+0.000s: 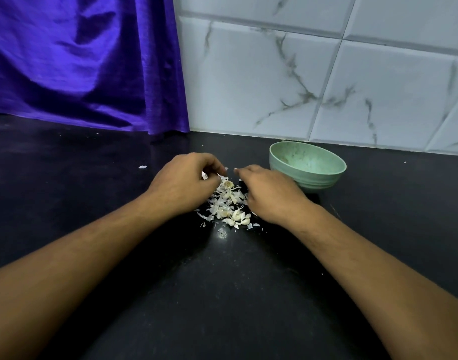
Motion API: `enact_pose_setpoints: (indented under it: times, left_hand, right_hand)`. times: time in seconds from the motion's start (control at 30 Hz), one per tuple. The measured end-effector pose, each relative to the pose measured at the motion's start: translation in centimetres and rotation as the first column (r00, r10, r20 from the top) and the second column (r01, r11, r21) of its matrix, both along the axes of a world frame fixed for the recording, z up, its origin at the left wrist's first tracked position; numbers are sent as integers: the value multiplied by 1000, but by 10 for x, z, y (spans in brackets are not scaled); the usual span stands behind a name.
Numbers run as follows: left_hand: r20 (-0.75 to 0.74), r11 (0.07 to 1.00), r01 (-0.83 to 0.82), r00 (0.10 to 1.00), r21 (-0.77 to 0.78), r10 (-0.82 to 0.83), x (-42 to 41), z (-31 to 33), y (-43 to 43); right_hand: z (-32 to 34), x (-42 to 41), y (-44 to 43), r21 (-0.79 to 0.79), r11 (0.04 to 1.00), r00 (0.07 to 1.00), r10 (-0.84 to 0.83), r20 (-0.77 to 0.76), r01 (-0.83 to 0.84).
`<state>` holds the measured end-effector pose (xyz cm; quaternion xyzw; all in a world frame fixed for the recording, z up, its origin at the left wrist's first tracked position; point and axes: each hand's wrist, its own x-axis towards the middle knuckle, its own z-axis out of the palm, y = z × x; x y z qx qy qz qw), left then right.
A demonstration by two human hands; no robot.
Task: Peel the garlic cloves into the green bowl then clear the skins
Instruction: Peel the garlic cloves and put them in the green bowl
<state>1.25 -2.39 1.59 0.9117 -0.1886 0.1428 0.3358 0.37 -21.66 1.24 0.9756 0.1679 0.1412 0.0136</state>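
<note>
Between the two hands, on the black countertop, lies the pile of garlic skins. It is a loose white scatter, with a few garlic cloves at the edge nearest the wrists and a knobbly root stub just under the fingertips.

The left hand hovers at the pile's left side, knuckles up, with its fingers curled down and inward toward the thumb. A white scrap shows beneath them, but whether it is pinched or merely lying there cannot be told.

The right hand sits at the pile's right side, palm down and fingers bent, their tips pointing toward the left hand and nearly meeting it. Its underside is hidden, so whether it holds anything cannot be told either.

The green bowl stands upright just beyond the right hand's knuckles, on the far side from the left hand and apart from the pile.

One stray flake lies well out past the left hand. Farther off beyond that hand hangs a purple cloth — and beyond the bowl rises a marbled tile wall.
</note>
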Motion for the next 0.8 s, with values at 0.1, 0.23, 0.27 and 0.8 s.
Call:
enact_pose_setpoints:
  times: [0.1,0.23,0.27,0.8]
  left_hand:
    - [5,1000,11,1000,-2,-11,1,-1,0]
    - [6,1000,21,1000,-11,-21,1,-1,1]
    - [9,1000,25,1000,-11,-25,1,-1,1]
    - [-70,975,140,986,-171,-153,-6,1,-4]
  right_hand:
    - [-1,4,-1,16,1000,1000,-14,20,13]
    - [4,5,-9,118,993,999,23,35,-27]
    - [5,5,-11,132,991,999,30,17,-32]
    - [8,-13,-12,826,548,940,334,-72,-131]
